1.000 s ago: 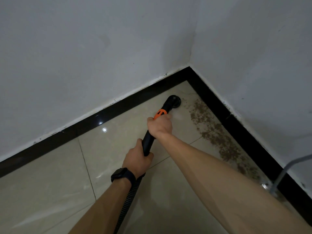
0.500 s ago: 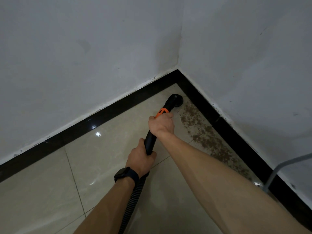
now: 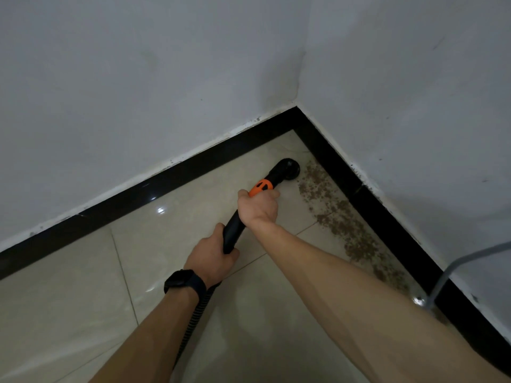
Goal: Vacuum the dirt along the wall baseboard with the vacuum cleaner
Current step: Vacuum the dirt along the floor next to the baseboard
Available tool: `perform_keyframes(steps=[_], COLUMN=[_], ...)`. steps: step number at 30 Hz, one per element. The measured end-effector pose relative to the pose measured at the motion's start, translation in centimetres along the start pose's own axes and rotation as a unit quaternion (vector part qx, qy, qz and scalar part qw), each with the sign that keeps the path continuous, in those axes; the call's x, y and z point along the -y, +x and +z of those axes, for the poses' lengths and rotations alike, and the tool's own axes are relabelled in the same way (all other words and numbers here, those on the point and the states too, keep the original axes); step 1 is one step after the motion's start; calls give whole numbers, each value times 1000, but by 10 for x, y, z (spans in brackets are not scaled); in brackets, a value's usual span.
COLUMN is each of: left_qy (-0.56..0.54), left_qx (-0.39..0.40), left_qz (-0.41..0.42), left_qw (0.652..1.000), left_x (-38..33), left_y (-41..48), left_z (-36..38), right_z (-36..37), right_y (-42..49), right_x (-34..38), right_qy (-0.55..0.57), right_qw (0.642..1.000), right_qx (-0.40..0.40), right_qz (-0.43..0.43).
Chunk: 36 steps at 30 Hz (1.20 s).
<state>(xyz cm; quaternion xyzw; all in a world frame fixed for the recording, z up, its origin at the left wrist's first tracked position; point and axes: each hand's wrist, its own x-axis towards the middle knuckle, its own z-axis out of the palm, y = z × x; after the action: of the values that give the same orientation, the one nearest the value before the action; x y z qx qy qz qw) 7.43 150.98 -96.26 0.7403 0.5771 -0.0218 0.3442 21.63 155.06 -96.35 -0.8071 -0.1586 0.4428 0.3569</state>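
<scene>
Both fists wrap the stiff wand (image 3: 233,233), right hand (image 3: 258,207) by the orange collar (image 3: 261,187), left hand (image 3: 211,259) lower; light, easily steered; nozzle (image 3: 289,169) mid-frame beside dirt (image 3: 340,219).

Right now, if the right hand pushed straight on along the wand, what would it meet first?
Probably the black baseboard near the corner, reached by the nozzle ahead of the right hand; only bare tile lies between. The dirt sits right of that line.

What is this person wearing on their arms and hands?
No sleeves or gloves show: both forearms, the left hand and the right hand are bare. The only thing worn is a black watch with a dark rectangular face, strapped round the left wrist.
</scene>
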Motion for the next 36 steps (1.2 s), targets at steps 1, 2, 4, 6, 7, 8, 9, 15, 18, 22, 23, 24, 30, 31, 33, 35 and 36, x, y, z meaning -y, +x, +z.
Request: perform_keyframes(steps=[1,2,4,6,7,8,9,15,18,22,23,24,30,31,33,35,36], left_qy=[5,9,18,25,30,36,41,6,-25,-45,-47,-50,-64,-66,-70,-75,-79], left_qx=[-2,-5,-9,-12,-14,-16,-18,-12,-5,-1,0,0,1,0,-2,-4,-5], left_qz=[-1,-2,-1,0,0,1,1,5,2,1,1,2,8,7,3,-1,-2], left_qw=[1000,1000,1000,1000,999,999,999,1000,1000,999,999,999,998,998,998,997,997], left_x=[3,5,8,9,8,7,5,-13,-21,-28,-30,-31,-41,-41,-40,-38,-36], left_y=[-3,-6,-12,-15,-16,-16,-16,-3,5,15,17,19,26,27,29,34,36], left_z=[-1,-2,-3,-3,-3,-3,-3,7,15,24,25,27,33,33,32,31,30], right_z=[2,4,6,6,4,2,1,-12,-17,-24,-26,-28,-36,-36,-34,-30,-28], right_y=[-3,-6,-10,-12,-13,-13,-12,2,9,19,21,23,34,35,36,38,39], right_x=[-2,-3,-6,-8,-8,-8,-7,0,3,5,5,5,6,7,9,12,14], right_qy=[1,1,2,2,1,0,-1,-20,-42,-62,-65,-68,-60,-61,-65,-70,-72], right_qw=[1000,1000,1000,1000,1000,1000,1000,1000,999,997,997,996,997,997,996,996,996], right_qx=[4,7,12,16,18,18,16,-10,-25,-44,-49,-54,-50,-48,-50,-52,-52], right_qz=[2,4,7,9,9,7,6,-8,-15,-16,-17,-18,-25,-27,-29,-29,-31])
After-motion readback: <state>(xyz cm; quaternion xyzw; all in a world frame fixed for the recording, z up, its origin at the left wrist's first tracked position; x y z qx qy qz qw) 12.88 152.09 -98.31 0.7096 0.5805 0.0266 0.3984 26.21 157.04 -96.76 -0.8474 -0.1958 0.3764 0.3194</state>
